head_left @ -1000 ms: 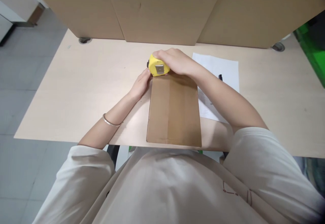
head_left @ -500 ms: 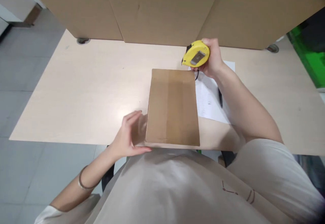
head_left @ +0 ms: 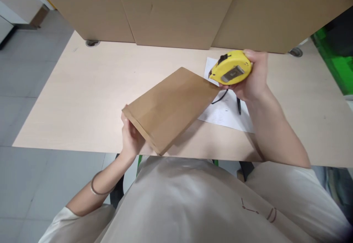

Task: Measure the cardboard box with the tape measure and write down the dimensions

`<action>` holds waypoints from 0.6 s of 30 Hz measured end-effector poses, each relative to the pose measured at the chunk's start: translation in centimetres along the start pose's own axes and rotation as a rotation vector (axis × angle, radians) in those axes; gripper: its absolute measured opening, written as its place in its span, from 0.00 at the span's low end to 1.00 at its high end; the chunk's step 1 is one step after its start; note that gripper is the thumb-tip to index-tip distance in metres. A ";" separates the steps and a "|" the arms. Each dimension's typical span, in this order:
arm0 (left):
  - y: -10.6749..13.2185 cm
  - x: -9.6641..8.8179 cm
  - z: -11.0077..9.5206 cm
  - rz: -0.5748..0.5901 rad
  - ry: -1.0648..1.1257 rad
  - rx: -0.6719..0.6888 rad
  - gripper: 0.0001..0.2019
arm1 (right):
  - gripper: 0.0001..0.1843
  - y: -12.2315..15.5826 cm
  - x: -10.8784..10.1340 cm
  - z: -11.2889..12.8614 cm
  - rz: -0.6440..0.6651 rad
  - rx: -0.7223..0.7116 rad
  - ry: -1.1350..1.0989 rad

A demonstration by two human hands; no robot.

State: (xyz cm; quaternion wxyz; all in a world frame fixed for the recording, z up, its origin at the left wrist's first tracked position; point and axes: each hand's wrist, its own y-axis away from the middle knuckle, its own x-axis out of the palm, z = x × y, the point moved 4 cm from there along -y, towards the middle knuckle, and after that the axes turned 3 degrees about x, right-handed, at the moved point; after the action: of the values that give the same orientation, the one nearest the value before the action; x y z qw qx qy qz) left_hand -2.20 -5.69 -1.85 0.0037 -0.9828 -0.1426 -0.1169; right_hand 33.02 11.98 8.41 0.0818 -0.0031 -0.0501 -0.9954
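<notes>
A flat brown cardboard box [head_left: 171,107] is turned at an angle and tilted over the table, its near-left side face showing. My left hand [head_left: 130,136] grips that side from beneath, most of its fingers hidden behind the box. In my right hand [head_left: 252,77] is a yellow tape measure [head_left: 233,67] with a metal belt clip and a black wrist cord [head_left: 220,98]. The fingertips under the tape measure meet the box's right corner. No blade is seen drawn out of the tape measure.
A printed sheet of paper [head_left: 226,114] lies under the right hand, with a black pen [head_left: 238,106] on it. Tall cardboard panels [head_left: 176,11] stand along the back of the pale wooden table [head_left: 68,107]. Cable holes sit at its back corners.
The box has turned clockwise and tilted. My left hand has gone from open beside it to gripping its near-left side. My right hand moved right and nearer with the tape measure.
</notes>
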 end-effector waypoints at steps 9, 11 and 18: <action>-10.3 3.9 -0.8 0.209 -0.004 -0.179 0.27 | 0.21 11.5 -3.2 1.4 -0.256 0.043 0.035; -11.8 4.5 -0.1 0.264 -0.044 -0.230 0.29 | 0.18 12.8 -3.4 0.1 -0.266 0.142 -0.018; -14.4 3.5 2.2 0.353 -0.270 -0.129 0.43 | 0.23 13.1 -2.5 -3.4 -0.129 0.255 0.025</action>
State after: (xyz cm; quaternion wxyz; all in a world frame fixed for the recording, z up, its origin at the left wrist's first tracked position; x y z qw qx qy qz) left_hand -2.50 9.22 -3.51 -0.0579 -0.9975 0.0403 0.0092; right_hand 37.61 -0.78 6.26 0.0179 0.0230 -0.1751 -0.9841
